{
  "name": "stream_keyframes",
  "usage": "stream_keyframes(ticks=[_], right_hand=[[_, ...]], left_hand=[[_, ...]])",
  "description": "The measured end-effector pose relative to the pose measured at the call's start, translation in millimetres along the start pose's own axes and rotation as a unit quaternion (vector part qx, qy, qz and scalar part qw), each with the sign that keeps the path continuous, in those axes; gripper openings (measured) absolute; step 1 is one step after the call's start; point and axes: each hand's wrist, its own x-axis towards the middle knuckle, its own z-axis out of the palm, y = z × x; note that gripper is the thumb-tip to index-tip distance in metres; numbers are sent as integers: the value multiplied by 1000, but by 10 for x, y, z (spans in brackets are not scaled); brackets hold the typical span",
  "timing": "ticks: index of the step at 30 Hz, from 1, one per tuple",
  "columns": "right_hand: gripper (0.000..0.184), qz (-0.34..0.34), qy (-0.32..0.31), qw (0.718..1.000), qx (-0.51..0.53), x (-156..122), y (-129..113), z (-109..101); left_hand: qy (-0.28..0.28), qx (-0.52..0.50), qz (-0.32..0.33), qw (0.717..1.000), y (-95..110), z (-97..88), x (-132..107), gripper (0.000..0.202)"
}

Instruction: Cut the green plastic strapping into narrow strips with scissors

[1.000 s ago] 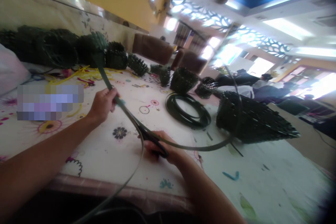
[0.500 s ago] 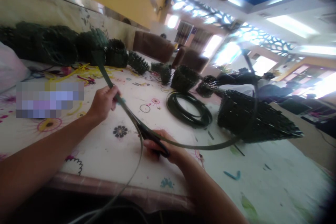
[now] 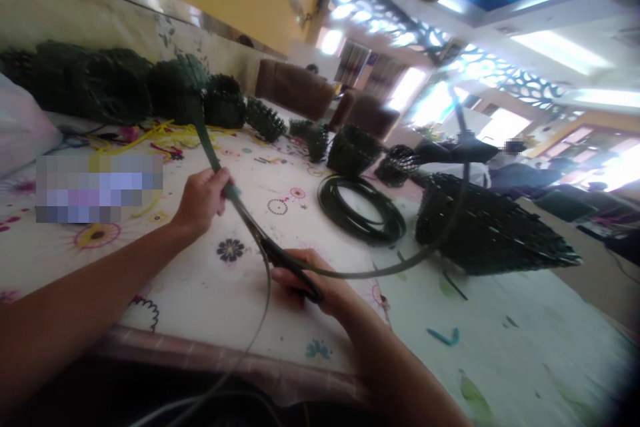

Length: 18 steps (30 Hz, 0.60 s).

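My left hand point(image 3: 204, 199) is closed around a long dark green strap point(image 3: 207, 147), thumb on top. My right hand point(image 3: 305, 277) grips black-handled scissors point(image 3: 300, 277), their blades at the strap in front of it. There the strap parts in two. A narrow strip point(image 3: 267, 307) hangs down toward my lap, and a wider length point(image 3: 380, 273) curves right and up through the air. Whether the blades are closed or apart is hard to make out. Past my left hand, the strap's far end runs up in front of the dark woven baskets point(image 3: 170, 90).
On the flowered tablecloth point(image 3: 190, 300) lie a coil of dark strap point(image 3: 330, 210), a large woven basket point(image 3: 480, 227) on its side and a small blue scrap point(image 3: 443, 337). Smaller baskets point(image 3: 353, 150) and yellow strips point(image 3: 150, 133) are farther back. Brown chairs point(image 3: 293, 90) stand behind.
The wider length of strap on the right has swung a little left. Both hands keep nearly the same place and grip. The view has shifted slightly.
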Motion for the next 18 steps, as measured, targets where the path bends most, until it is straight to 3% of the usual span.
stream_keyframes(ticks=[18], right_hand=[[35,10,60,998,-23,28,43,84]], left_hand=[[6,-55,-25,998,-24,27,5,23]])
